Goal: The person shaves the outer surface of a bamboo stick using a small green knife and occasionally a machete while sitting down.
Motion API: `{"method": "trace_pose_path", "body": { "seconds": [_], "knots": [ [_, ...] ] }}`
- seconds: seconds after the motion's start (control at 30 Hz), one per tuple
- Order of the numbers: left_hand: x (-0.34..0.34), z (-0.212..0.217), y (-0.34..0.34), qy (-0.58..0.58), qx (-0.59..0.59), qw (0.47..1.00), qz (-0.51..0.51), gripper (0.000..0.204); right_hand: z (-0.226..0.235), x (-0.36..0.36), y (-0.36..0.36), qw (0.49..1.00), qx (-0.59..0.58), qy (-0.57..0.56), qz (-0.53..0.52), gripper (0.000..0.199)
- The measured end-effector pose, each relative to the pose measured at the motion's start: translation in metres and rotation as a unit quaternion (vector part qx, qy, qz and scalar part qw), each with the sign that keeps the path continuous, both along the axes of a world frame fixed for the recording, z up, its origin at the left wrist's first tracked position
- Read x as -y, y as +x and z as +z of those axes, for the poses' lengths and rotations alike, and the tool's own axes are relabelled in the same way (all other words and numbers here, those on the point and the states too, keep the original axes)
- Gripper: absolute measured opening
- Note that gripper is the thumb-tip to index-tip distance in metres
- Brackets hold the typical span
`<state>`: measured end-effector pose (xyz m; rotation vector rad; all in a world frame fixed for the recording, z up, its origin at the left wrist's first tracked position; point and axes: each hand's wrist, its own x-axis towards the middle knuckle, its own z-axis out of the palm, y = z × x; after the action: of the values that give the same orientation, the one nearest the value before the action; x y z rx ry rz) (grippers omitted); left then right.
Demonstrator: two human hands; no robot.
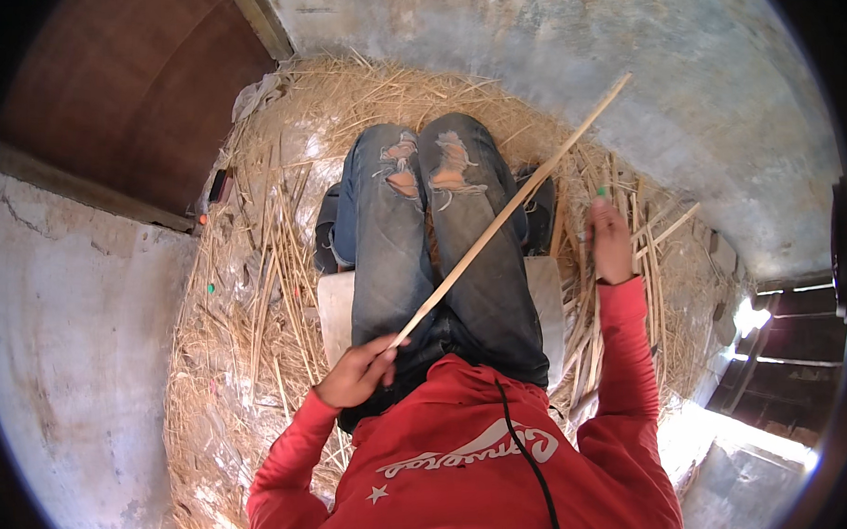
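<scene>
On a straw-littered floor (257,298) by plastered walls: left hand (357,374) closed on a long cane strip (515,205) slanting up-right across the knees, right hand (609,239) gripping strips (656,247) at the right edge.

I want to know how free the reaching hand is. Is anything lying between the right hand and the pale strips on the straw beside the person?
Nothing visible does. The right hand is already down among the pale strips on the straw, its fingertips at them. The long strip held in the left hand crosses the knees, away from that side.
</scene>
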<state>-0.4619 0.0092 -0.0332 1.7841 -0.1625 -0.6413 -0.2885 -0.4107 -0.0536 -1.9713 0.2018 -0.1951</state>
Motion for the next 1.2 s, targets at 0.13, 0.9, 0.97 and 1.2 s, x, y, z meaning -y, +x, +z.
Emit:
{"method": "trace_pose_path", "body": {
  "seconds": [0.13,0.9,0.97,1.2],
  "knots": [
    [0.045,-0.007,0.053,-0.032,0.060,0.998,0.001,0.031,0.002,-0.052,-0.036,0.997,-0.010,-0.033,0.076,0.034],
    [0.067,-0.005,0.085,0.084,0.218,0.972,0.002,0.034,-0.002,-0.111,-0.053,0.959,0.003,-0.189,0.211,0.053],
    [0.058,0.000,0.079,0.093,0.229,0.969,-0.007,0.035,-0.003,-0.112,-0.053,0.961,0.000,-0.193,0.200,0.053],
    [0.011,0.030,0.033,0.142,0.168,0.975,-0.043,0.036,-0.011,-0.112,-0.050,0.974,0.042,-0.153,0.159,0.048]
  ]
}}
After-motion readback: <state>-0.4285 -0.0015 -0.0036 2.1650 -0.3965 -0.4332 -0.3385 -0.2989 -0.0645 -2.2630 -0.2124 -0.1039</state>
